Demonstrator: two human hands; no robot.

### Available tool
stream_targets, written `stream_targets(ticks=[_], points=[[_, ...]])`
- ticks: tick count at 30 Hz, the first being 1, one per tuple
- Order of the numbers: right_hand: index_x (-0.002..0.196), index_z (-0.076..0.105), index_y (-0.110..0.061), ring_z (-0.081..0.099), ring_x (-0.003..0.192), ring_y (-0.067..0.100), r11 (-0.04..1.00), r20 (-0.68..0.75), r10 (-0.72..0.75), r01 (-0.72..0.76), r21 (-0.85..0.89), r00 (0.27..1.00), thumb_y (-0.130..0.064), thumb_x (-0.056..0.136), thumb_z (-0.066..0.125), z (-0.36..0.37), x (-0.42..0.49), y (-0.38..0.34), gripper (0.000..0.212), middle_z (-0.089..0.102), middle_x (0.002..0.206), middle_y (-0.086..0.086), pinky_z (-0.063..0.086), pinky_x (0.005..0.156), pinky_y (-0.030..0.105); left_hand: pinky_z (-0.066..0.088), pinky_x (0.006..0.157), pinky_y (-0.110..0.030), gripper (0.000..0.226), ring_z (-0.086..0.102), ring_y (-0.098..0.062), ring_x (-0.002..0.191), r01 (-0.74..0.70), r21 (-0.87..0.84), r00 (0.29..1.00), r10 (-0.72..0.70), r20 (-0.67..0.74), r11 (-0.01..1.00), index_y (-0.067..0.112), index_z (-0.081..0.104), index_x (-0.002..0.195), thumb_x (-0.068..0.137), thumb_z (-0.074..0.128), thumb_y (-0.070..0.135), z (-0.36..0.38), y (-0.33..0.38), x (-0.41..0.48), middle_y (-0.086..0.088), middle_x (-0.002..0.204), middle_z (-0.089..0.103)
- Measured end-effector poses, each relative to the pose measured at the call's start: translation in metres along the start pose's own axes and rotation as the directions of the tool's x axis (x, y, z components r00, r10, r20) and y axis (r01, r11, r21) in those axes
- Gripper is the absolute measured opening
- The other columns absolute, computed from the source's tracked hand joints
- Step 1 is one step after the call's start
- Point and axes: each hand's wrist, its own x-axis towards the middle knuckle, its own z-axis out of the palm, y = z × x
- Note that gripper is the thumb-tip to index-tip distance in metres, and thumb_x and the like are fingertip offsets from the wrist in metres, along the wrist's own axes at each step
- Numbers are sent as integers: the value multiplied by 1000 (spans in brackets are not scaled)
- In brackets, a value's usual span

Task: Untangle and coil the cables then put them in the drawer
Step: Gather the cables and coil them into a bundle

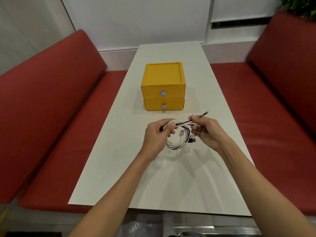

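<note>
A pale surface [119, 159] runs between red benches [51, 117]. Above it hang the cables [176, 142], white and black looped together: the left hand [158, 132] clasps the coil, the right hand [204, 130] pinches a black end. Untangling seems underway; next that end likely needs drawing free. Behind, the yellow drawer unit [163, 86] is closed.

Booth: white table [171, 177] between red benches.
Left bench [51, 117] and right bench [273, 108] padded, with backrests. White wall panels [136, 19] behind; plant [301, 6] at top right corner. Lighting even, soft shadows on table.
</note>
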Motion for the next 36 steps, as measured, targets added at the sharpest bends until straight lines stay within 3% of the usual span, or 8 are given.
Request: stream_targets(ticks=[8,12,21,24,26,29,31,36], points=[[86,69,1,56,57,13,947,129,17,26,-319,992,-4,82,69,-2,3,-19,7,64,82,8,50,58,19,53,67,-23,18,69,-20,79,470,-271,875,-403,266,840,-3,62,108,93,54,4,-6,2,-1,-18,93,71],[93,69,4,57,54,13,900,181,11,69,-429,983,-7,81,70,11,0,-19,16,64,77,10,47,57,21,53,71,-21,27,67,-13,78,376,-81,881,-329,342,923,-2,69,106,93,61,21,-8,8,2,-17,95,72],[111,63,-23,65,90,14,717,8,-303,234,-656,953,-46,79,71,8,-7,-13,41,66,101,3,50,78,30,39,53,-17,15,49,-9,60,354,-253,926,-299,231,900,2,73,91,83,71,14,-4,8,1,-11,83,70],[120,53,-17,63,96,18,840,-160,-256,138,-524,953,-57,83,59,8,-15,-1,54,61,111,7,51,81,32,38,51,-15,9,48,-7,57,345,-344,938,-309,154,874,4,73,88,84,70,11,-5,7,1,-1,71,70],[120,52,-7,63,88,23,965,-244,-15,-50,-257,970,-65,83,50,10,-20,8,68,61,108,12,53,74,34,37,50,-14,10,47,-7,56,330,-408,944,-313,109,852,4,72,86,87,67,12,-5,5,1,1,69,68],[116,58,2,65,93,30,933,33,360,-360,11,933,-80,78,31,15,-28,19,95,66,107,19,53,82,40,39,52,-15,14,46,-7,54,307,-403,950,-303,76,862,5,72,83,88,66,16,-2,3,-1,2,65,64],[114,63,2,67,87,24,933,199,332,-352,75,922,-74,85,27,20,-30,20,88,69,100,16,52,85,38,42,55,-16,18,47,-8,53,287,-368,956,-287,56,884,6,73,80,89,65,19,1,0,-4,2,62,64],[92,66,5,60,62,11,991,45,66,-70,113,997,-16,92,58,27,-27,21,23,66,78,9,57,68,26,55,69,-23,28,67,-13,66,249,-102,964,-257,-74,963,6,75,85,94,60,28,0,-8,-12,-5,75,74]])
